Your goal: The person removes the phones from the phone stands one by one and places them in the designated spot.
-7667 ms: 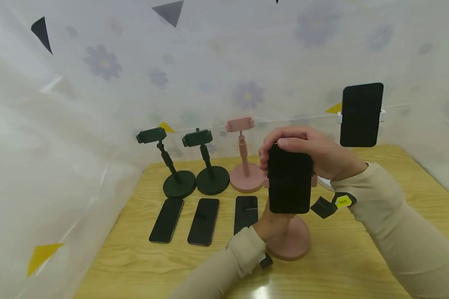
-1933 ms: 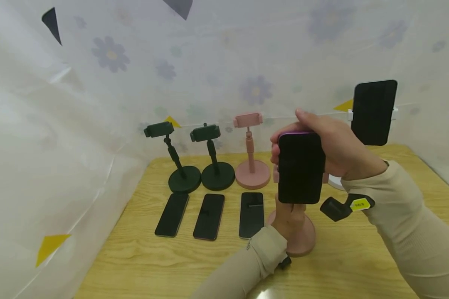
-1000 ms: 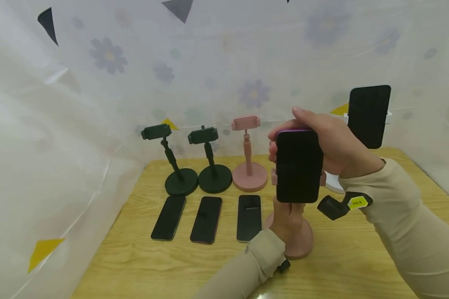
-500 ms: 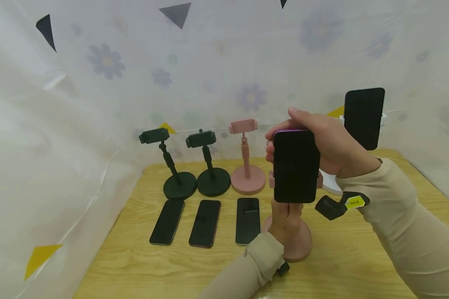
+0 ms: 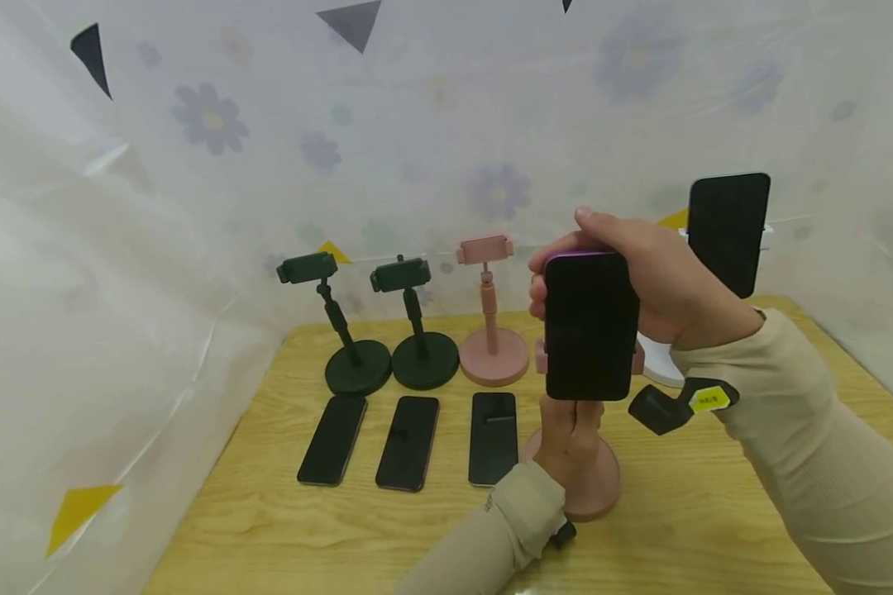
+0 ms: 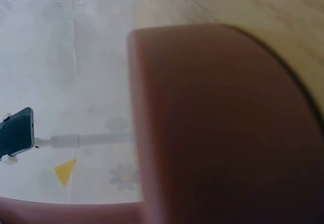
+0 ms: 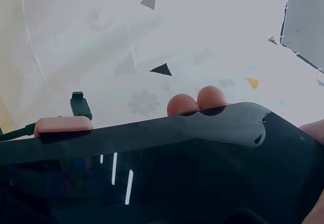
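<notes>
A black-screened smartphone (image 5: 591,326) with a purple top edge stands upright in the clamp of a pink phone stand (image 5: 599,487). My right hand (image 5: 658,268) holds it from behind and along its right side, thumb raised. Two of that hand's fingertips (image 7: 211,97) curl over the phone's far edge in the right wrist view. Below the phone, my left hand (image 5: 568,438) grips the stand's post, partly hidden by the phone. The stand's round pink base (image 6: 228,127) fills much of the left wrist view.
Two dark green phone stands (image 5: 357,367) (image 5: 425,360) and another pink stand (image 5: 494,357) line the table's (image 5: 268,537) back. Three phones (image 5: 332,440) (image 5: 408,444) (image 5: 493,439) lie in front. Behind my right hand, a white stand (image 5: 661,361) holds another phone (image 5: 729,234).
Since the oldest frame, my right thumb has lifted off the phone's top front and the purple top edge has come into view. Over the last second the hands have stayed almost still.
</notes>
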Tool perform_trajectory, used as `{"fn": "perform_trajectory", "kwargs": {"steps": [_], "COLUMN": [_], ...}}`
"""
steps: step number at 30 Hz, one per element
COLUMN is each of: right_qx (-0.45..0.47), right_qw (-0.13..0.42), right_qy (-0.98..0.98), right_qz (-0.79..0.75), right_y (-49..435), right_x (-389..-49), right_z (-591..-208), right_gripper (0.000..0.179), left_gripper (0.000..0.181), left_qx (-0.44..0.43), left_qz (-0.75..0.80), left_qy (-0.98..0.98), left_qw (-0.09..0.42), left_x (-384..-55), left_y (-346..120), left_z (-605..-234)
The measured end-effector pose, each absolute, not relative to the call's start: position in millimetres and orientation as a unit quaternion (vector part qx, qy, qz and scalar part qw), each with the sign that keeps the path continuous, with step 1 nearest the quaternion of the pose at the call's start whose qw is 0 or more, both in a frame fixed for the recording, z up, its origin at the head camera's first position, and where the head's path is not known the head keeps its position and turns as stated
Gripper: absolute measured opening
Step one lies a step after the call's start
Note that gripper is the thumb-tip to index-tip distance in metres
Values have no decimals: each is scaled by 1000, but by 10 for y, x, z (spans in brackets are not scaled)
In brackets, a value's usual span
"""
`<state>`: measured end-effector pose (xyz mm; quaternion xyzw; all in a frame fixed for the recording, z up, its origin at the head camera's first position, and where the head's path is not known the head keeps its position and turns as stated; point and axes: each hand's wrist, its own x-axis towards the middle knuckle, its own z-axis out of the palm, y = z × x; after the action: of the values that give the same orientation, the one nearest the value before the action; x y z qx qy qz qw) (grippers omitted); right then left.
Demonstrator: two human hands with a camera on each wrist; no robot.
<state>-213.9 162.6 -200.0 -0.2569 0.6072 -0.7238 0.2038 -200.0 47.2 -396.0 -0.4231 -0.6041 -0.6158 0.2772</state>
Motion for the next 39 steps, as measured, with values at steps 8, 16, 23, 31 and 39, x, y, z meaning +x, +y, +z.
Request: {"fn": "perform_trajectory", "kwargs": {"steps": [8, 16, 23, 31, 39], "right_qx": [-291, -409, -450, -432, -438], "right_qw": [201, 283, 296, 289, 289], "right_qy": [589, 465, 433, 453, 442], "right_qz": [-727, -733, -723, -724, -727], "right_y": [1659, 1700, 1707, 1700, 1708], "right_x": [-2127, -2220, -2252, -2233, -2236], "right_z": [-2054, -2221, -2320, -2309, -2329], "right_gripper": [52, 58, 63, 64, 65], "left_gripper": [19, 18, 12, 15, 14], "left_qx": [-417, -406, -393, -396, -406], "left_qz": [-624, -633, -620, -627, -624], "left_qy": [-602, -600, -618, -608, -603], "left_qw": [273, 272, 281, 284, 287], "left_x": [-2001, -2094, -2164, -2176, -2188], "left_y": [497, 543, 581, 585, 587], "left_z": [-3996, -4171, -4284, -4280, -4275]}}
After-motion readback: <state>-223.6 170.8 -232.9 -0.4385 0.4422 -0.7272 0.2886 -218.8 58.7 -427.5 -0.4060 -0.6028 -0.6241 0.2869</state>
